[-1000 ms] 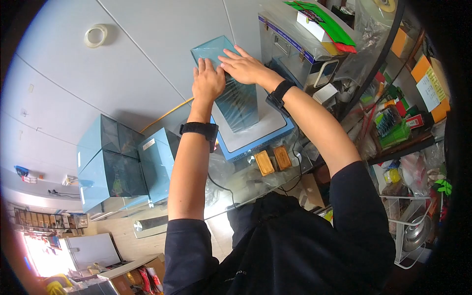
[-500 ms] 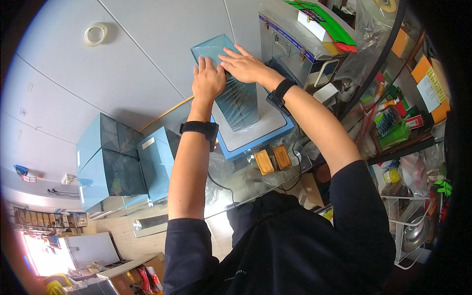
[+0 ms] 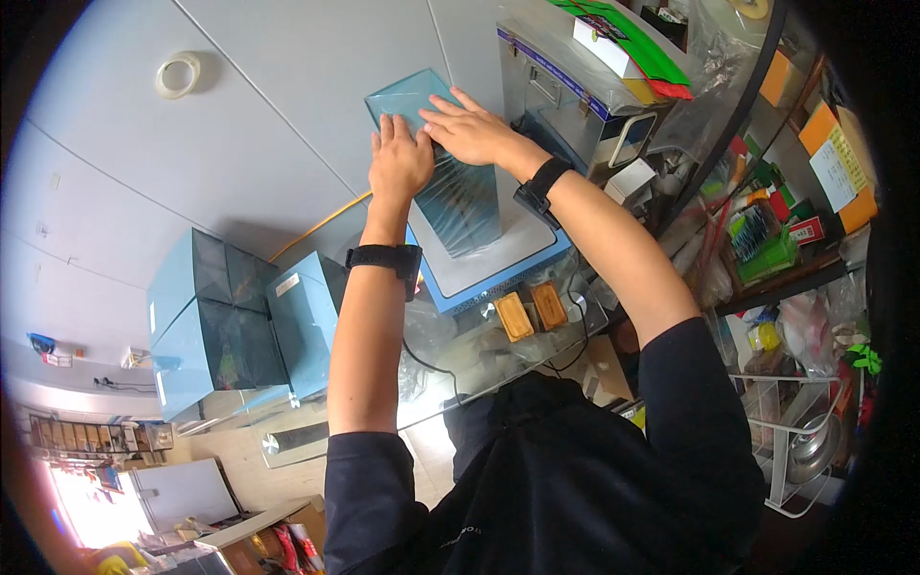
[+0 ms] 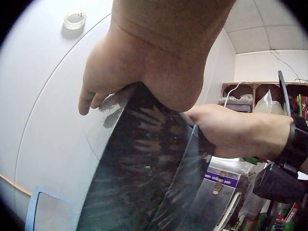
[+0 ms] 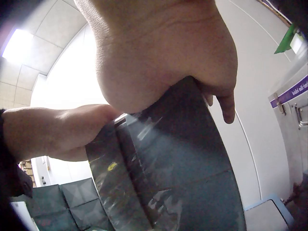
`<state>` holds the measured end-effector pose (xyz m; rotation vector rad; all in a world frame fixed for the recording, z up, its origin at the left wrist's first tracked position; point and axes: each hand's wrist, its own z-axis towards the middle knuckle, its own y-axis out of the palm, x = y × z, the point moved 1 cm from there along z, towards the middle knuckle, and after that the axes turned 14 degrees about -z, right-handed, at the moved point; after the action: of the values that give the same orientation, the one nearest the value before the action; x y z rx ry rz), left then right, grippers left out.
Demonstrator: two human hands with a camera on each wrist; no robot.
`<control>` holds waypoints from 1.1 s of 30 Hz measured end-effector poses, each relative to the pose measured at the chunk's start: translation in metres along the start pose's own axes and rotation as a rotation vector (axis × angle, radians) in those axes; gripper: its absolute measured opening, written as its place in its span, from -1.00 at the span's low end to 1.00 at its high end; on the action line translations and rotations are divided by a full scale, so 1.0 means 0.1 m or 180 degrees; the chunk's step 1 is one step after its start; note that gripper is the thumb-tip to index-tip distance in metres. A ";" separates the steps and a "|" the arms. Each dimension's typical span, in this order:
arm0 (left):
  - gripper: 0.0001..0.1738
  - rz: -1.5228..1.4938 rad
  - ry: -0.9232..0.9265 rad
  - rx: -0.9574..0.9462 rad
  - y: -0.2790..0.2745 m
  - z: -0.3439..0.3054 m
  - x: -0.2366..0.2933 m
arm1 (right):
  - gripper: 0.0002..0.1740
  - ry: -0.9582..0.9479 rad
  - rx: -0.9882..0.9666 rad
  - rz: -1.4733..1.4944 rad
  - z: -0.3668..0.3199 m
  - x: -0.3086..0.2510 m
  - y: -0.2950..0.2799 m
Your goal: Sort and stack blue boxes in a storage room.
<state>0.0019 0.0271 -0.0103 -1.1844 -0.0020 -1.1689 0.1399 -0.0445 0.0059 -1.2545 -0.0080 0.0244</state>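
Observation:
A tall blue-grey box [image 3: 467, 206] in crinkled clear film stands upright on a pale plate [image 3: 460, 276] with a blue frame. My left hand [image 3: 401, 165] lies palm down on the box's top, fingers extended toward its far side. Beside it, my right hand [image 3: 471, 134] rests flat across the top as well, fingers straight and angled left, meeting the left hand. In the left wrist view, the film [image 4: 144, 159] shows wrinkles down the box's side, under the heel of the hand. From the right wrist, the box [image 5: 192, 144] shows a smoother dark face with a fold near one edge.
Several similar blue boxes [image 3: 230, 316] stand together at the left. A metal case [image 3: 546, 81] is at the back right, near cluttered shelves. Two small wooden blocks [image 3: 515, 317] lie before the plate on a glass table. A tape roll [image 3: 178, 75] hangs on the wall.
Both hands stay flat on top of the box, which has not moved on the plate. The head view has shifted slightly.

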 end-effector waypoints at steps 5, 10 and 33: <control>-0.32 0.0072 -0.0012 -0.0022 0.03 0.02 -0.04 | -0.42 -0.0020 0.0019 -0.0006 -0.05 -0.05 -0.10; -0.29 0.0077 -0.0144 -0.0170 0.03 0.03 -0.05 | -0.41 0.0206 0.0019 0.0219 0.00 0.00 0.02; -0.52 -0.4537 -0.2261 -0.0016 0.07 0.01 -0.32 | -0.18 0.1575 -0.1001 0.5626 0.20 0.30 0.32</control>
<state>-0.0076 0.0495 -0.0324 -1.5466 -1.5936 -1.8120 0.1695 -0.0153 -0.0185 -1.1794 1.5606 1.2613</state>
